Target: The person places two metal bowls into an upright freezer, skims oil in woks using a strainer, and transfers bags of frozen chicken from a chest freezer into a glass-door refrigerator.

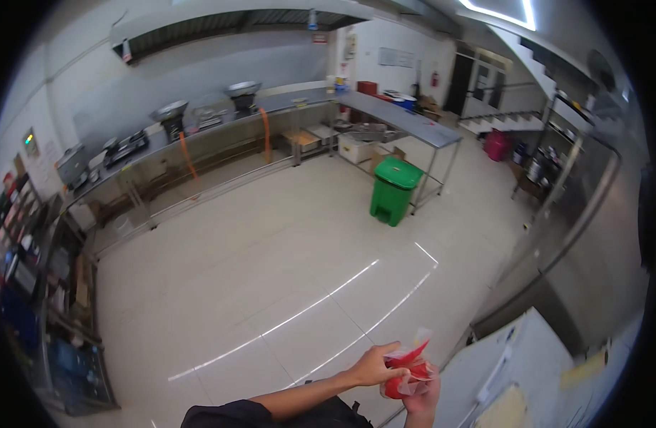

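Low in the head view, both of my hands meet around a crumpled plastic bag [415, 372], clear with bright red in it or on it. My left hand [374, 366] comes in from the left and grips the bag's near side, thumb across the red part. From below, my right hand [423, 401] wraps round its right side, with some fingers hidden behind the plastic. A red flap and a clear corner stick up above the hands. What the bag contains, I cannot make out.
A green pedal bin [395, 189] stands on the tiled floor by a steel table [413, 125]. Along the back wall runs a steel counter [271, 103] with burners. Shelves [64, 321] stand at left. Close on my right are a white cabinet [510, 367] and a large steel unit [556, 264].
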Available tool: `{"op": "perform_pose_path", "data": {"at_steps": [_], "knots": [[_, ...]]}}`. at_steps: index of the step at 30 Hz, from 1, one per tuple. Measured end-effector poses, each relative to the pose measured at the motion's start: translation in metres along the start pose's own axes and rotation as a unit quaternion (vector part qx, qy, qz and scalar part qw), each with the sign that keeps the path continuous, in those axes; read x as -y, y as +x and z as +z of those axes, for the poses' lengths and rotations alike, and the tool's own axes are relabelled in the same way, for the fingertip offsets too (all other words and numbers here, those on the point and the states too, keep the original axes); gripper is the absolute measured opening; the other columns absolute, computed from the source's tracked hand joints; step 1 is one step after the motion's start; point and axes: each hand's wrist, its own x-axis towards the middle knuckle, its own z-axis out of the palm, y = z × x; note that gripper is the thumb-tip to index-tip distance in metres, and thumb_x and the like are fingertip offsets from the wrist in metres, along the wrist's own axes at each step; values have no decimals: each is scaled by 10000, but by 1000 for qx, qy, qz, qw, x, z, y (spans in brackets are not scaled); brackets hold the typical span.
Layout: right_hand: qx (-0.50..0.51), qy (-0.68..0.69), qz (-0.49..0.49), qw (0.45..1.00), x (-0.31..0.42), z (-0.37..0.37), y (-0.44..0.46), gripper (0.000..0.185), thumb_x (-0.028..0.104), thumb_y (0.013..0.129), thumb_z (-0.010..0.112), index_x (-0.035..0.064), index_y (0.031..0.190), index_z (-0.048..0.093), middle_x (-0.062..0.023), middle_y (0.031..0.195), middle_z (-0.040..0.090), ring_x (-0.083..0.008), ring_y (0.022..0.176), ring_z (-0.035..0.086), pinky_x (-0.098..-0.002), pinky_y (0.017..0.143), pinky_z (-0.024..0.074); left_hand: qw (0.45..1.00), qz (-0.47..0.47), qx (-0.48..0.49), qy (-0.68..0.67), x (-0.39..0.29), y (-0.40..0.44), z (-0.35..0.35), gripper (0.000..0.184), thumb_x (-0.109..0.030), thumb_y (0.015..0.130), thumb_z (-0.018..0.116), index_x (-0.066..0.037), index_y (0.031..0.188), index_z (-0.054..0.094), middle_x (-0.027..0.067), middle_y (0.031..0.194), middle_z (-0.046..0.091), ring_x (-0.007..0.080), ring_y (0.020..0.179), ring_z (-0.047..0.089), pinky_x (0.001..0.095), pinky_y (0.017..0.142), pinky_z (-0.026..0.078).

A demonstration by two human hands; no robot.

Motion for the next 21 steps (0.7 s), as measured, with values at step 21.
{"op": "perform_pose_path", "data": {"at_steps": [21], "knots": [[-88, 146, 21, 985, 288, 22, 530, 141, 175, 932, 494, 69, 852, 541, -5, 681, 492, -119, 640, 435, -255, 584, 359, 973, 80, 164, 144, 194, 595, -31, 171, -100, 876, 560, -33, 988, 670, 147, 777, 667, 266, 691, 666, 351, 613, 500]]}}
